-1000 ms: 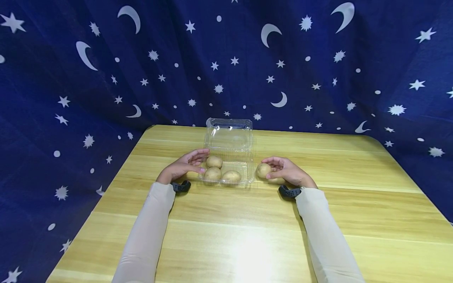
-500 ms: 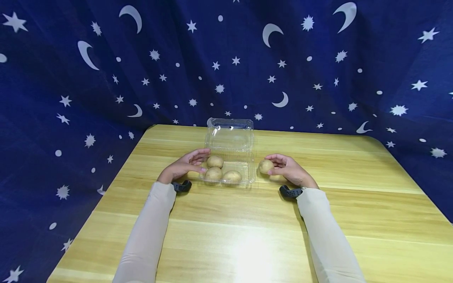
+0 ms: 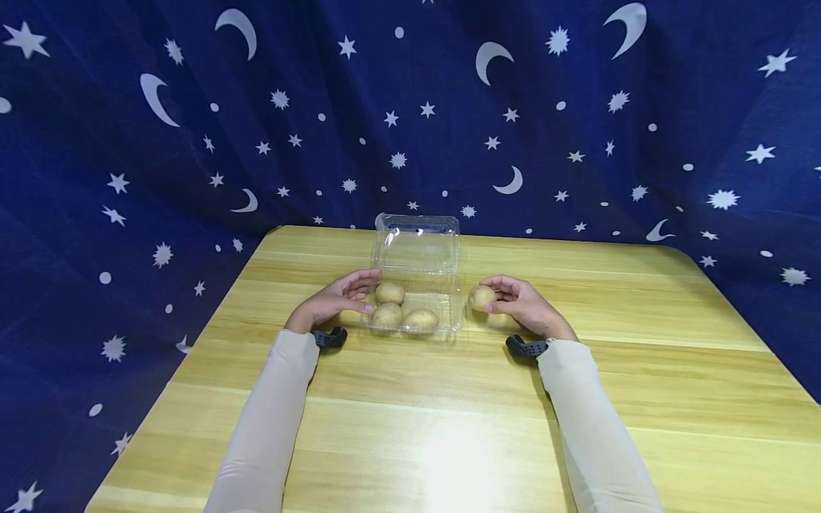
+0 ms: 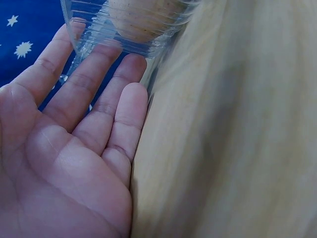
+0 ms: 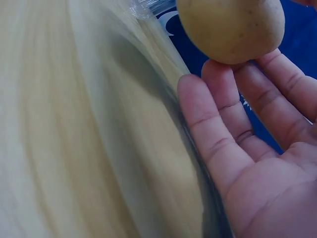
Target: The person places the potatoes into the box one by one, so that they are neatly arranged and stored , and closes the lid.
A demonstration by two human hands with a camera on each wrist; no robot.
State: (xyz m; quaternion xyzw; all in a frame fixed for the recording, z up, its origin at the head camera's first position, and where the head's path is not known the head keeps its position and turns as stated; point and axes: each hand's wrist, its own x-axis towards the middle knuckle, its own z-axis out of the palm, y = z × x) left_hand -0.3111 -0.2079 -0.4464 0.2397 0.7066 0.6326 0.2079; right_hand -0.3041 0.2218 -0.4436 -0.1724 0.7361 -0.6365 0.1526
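Observation:
In the head view, a clear plastic clamshell container lies with its lid raised at the back. Three potatoes sit inside: one at the back left, one at the front left, one at the front middle. My left hand is at the container's left side, its fairly straight fingers touching the clear wall in the left wrist view. Just right of the container, my right hand pinches another potato between thumb and fingertips, seemingly above the table.
A pale wooden table carries everything. Behind and to the left hangs a dark blue cloth with white moons and stars. Black wrist straps sit on the left and right wrists.
The right hand has shifted its potato slightly up and away from the container's right edge. The left hand, the container and the potatoes in it stay put.

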